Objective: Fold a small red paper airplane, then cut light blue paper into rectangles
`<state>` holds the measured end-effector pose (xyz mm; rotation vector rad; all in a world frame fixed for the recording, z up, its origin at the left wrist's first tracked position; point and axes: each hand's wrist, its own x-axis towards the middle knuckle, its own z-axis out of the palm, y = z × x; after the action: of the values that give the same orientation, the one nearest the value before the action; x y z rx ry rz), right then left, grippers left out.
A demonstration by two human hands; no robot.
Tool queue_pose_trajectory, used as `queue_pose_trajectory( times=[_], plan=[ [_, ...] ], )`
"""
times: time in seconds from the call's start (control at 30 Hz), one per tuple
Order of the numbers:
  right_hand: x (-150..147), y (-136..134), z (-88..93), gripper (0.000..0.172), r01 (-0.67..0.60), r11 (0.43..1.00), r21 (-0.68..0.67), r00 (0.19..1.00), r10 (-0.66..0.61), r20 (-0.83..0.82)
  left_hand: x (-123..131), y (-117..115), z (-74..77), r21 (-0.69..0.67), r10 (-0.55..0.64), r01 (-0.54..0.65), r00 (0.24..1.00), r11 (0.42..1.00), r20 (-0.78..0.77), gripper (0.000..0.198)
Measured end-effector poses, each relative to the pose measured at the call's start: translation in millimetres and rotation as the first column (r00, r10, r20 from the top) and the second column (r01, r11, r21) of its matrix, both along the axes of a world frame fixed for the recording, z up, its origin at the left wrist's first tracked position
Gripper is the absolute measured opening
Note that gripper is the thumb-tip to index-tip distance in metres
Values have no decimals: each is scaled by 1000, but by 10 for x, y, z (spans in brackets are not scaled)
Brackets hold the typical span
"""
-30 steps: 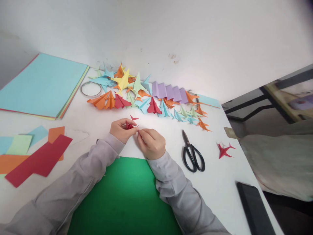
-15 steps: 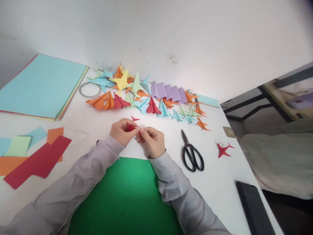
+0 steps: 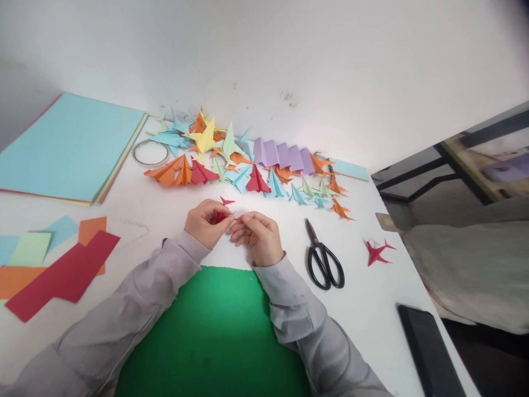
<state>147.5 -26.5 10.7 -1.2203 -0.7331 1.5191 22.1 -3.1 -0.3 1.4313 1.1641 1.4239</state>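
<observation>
My left hand (image 3: 206, 225) is closed on a small folded red paper piece (image 3: 219, 215), its pleats partly hidden behind the fingers. Just beyond those fingers shows a forked red paper tip (image 3: 226, 201); whether it joins the held piece I cannot tell. Close by on the right, my right hand (image 3: 261, 236) pinches thumb against forefinger at the edge of the red paper. What lies in that pinch is too small to make out. Under both forearms is a green sheet (image 3: 210, 331). Black-handled scissors (image 3: 321, 259) lie to the right of my right hand.
Folded paper planes (image 3: 204, 138) in several colours line the wall, beside pleated purple paper (image 3: 283, 154) and a tape roll (image 3: 151, 153). Coloured sheets (image 3: 74, 149) and red scraps (image 3: 66, 270) lie left. Rightward are a red paper plane (image 3: 377, 252) and a black phone-like slab (image 3: 430, 350).
My right hand has shifted slightly right, its fingertips now a little farther from my left hand's. My left hand keeps its hold on the red paper. The view has barely shifted.
</observation>
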Motion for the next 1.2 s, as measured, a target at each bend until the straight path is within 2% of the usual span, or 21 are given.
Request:
queue_pose_trajectory(
  times=[0.1, 0.17, 0.5, 0.67, 0.97, 1.1, 1.2],
  plan=[
    [-35, -24, -28, 19, 28, 992, 120, 992, -42, 119, -6, 4, -3, -27, -1, 1, 1000, 1000, 3, 5],
    [-48, -27, -39, 18, 27, 989, 147, 984, -52, 168, -3, 3, -9, -34, 2, -2, 1000, 999, -5, 6],
    [-58, -21, -31, 20, 2, 991, 131, 983, -26, 181, 27, -24, -42, 28, 19, -19, 1000, 999, -10, 11],
    [-69, -23, -45, 20, 31, 989, 146, 981, -58, 185, 23, -22, -27, 54, 5, -5, 1000, 999, 3, 12],
    [-78, -45, -73, 18, 47, 981, 188, 968, -91, 234, 28, -23, -4, -4, 37, -36, 999, 999, 8, 12],
    [-86, -65, -103, 15, 42, 966, 255, 920, -137, 368, 23, -25, 0, -26, 45, -45, 999, 999, -1, 11],
    [-80, -96, -110, 12, -12, 922, 387, 813, -217, 540, 16, -26, 3, -44, 37, -37, 999, 998, -8, 11]
  ],
)
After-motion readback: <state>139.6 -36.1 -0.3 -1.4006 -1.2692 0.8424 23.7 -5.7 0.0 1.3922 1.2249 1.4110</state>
